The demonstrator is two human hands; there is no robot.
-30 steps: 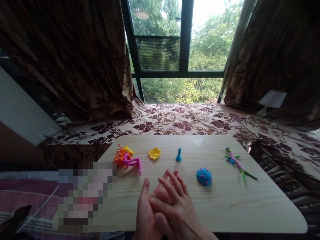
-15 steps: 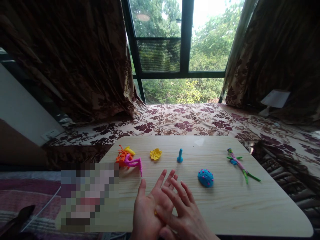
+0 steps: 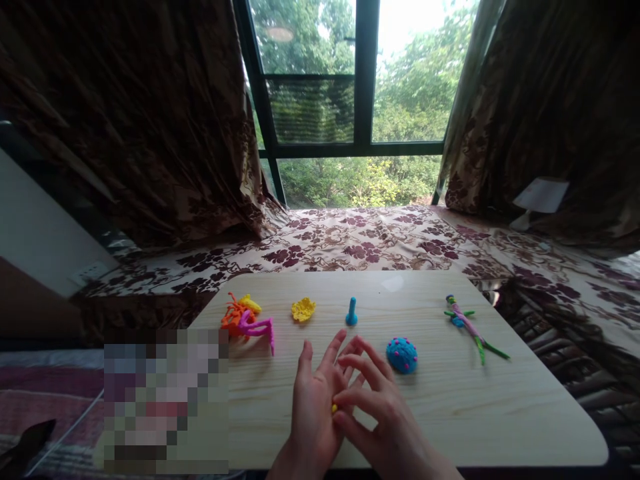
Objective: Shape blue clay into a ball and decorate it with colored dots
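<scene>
My left hand is held palm up over the near edge of the wooden table, fingers stretched out. A tiny bit of yellow clay lies on its palm. My right hand rests across it, thumb and forefinger pinched on that yellow bit. Beyond my hands sit clay figures: an orange, yellow and pink one, a yellow lump, a small blue peg, a blue dome with pink dots, and a pink and green stick figure.
A blurred patch covers the table's near left corner. Flower-patterned cloth lies behind the table, with brown curtains at both sides of a window. A white paper lies at the far right.
My palms were pressed together, then parted; the left hand has opened palm up and my right fingers have come down to pinch the yellow bit. The view has shifted slightly.
</scene>
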